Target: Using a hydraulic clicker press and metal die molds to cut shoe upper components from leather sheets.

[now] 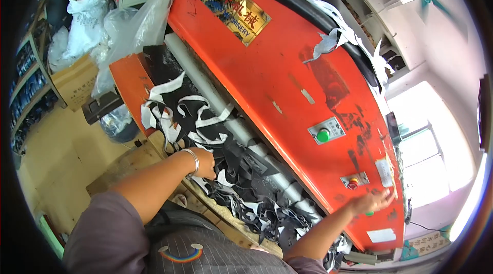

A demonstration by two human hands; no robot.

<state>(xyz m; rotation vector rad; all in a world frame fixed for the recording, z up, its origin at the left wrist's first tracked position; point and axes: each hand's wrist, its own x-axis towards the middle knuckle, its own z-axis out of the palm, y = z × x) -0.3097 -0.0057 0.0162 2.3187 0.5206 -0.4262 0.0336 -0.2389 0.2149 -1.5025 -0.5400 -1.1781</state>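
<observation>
My left hand point(206, 163), with a silver bracelet on its wrist, is low over the scraps at the front of the red machine point(257, 68). Its fingers are curled in, and whatever they may hold is hidden. Around it lie black and white cut-off scraps point(257, 212), with longer white strips point(205, 120) farther left. My right hand point(372, 202) is stretched out at the machine's right end, fingers extended and apart. It is just above a small green button point(370, 214), which it partly covers, and right of a red knob point(353, 183).
A large green button point(323, 136) sits on the machine's front. A grey roller point(200, 71) runs beneath its edge. Black material and torn white strips point(334, 17) hang over the top. At left are a cardboard box point(76, 83), a white sack point(87, 17) and loaded shelves point(33, 86).
</observation>
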